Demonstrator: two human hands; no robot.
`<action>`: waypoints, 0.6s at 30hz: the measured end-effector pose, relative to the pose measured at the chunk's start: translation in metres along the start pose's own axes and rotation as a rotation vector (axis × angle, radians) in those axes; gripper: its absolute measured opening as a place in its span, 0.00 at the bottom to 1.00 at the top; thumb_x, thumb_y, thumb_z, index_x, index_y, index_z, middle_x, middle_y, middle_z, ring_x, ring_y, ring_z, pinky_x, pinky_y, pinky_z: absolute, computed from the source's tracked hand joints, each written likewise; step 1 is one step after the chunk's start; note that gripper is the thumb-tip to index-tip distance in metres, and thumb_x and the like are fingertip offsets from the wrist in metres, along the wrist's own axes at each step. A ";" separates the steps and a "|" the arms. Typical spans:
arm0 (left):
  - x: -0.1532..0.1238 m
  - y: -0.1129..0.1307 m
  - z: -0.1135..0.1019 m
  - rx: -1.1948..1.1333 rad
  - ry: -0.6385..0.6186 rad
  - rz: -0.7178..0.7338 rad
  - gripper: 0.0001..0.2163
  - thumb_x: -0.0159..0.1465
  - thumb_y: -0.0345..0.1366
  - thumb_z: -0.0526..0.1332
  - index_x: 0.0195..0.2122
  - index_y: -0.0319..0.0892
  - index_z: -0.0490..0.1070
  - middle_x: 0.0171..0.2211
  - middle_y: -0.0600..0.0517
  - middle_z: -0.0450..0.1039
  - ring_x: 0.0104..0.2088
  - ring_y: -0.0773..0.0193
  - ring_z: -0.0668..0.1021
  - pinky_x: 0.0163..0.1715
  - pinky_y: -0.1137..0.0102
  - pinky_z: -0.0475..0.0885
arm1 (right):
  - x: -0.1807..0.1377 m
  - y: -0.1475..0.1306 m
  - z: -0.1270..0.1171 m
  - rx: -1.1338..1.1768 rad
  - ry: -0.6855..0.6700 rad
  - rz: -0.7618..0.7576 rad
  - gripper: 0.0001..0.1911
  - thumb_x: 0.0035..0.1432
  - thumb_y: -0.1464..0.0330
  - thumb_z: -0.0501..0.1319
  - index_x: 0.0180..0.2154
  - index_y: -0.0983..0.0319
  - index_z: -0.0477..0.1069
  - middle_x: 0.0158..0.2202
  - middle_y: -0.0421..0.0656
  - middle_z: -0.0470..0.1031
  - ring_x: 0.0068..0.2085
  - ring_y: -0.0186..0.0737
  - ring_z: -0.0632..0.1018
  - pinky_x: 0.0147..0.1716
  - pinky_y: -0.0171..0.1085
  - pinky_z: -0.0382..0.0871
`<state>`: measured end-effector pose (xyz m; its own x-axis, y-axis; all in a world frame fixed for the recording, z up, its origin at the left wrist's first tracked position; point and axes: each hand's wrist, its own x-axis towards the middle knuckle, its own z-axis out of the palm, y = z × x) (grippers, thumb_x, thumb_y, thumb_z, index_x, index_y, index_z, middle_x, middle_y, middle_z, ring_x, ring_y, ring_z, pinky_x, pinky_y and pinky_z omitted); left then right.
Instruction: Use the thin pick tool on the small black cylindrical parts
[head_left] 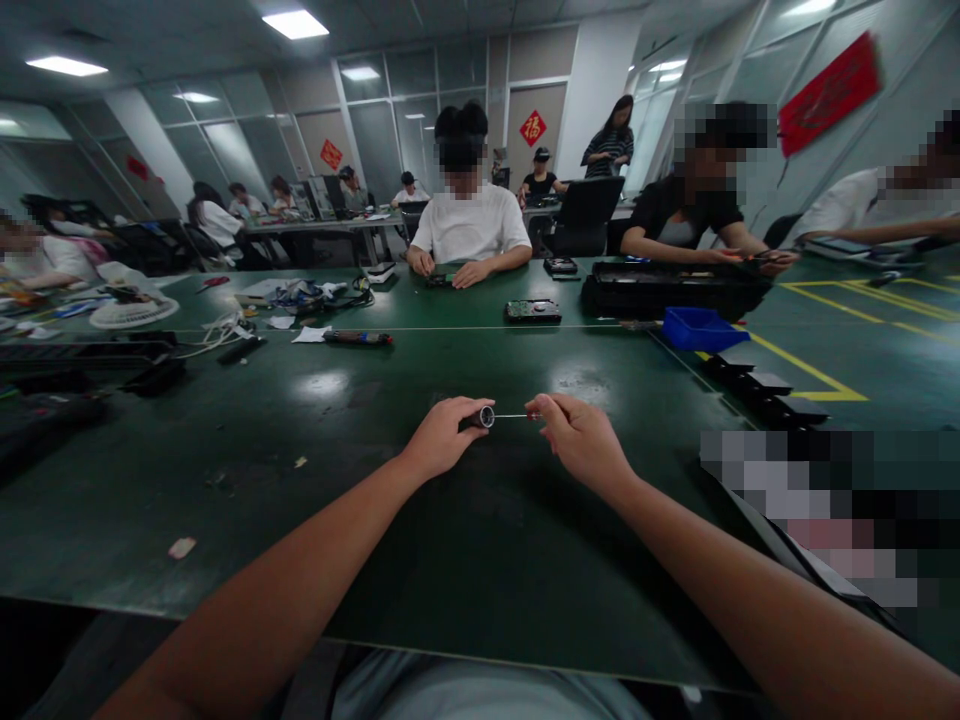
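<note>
My left hand (442, 436) is closed around a short dark cylinder (486, 417), whose round open end with a bright silver rim faces me. My right hand (581, 432) grips a screwdriver (514, 416) by its reddish handle, mostly hidden by my fingers. The screwdriver's thin metal shaft points left and reaches the cylinder's side near the rim; whether the tip is inside or just touching, I cannot tell. Both hands are above the middle of the green table (420, 560).
Across the table a person in a white shirt (474, 225) handles a small dark part. A circuit-board device (532, 311), a dark tube-shaped tool (358, 338), a blue bin (701, 328), a long black housing (671, 290) and black blocks (769, 385) lie about. A white fan (135, 308) is far left.
</note>
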<state>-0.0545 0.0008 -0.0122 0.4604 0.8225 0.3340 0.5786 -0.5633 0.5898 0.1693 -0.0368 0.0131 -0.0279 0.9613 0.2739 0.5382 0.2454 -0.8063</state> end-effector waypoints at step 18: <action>0.000 0.000 0.000 -0.015 0.031 -0.012 0.19 0.63 0.30 0.65 0.56 0.45 0.72 0.51 0.50 0.76 0.51 0.57 0.76 0.56 0.60 0.67 | -0.001 0.004 0.003 0.084 -0.032 -0.054 0.19 0.65 0.59 0.54 0.51 0.61 0.72 0.28 0.40 0.74 0.30 0.41 0.76 0.31 0.39 0.67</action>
<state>-0.0547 0.0006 -0.0122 0.4322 0.8312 0.3497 0.5736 -0.5526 0.6046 0.1688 -0.0366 0.0084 -0.0825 0.9497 0.3022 0.4627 0.3051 -0.8324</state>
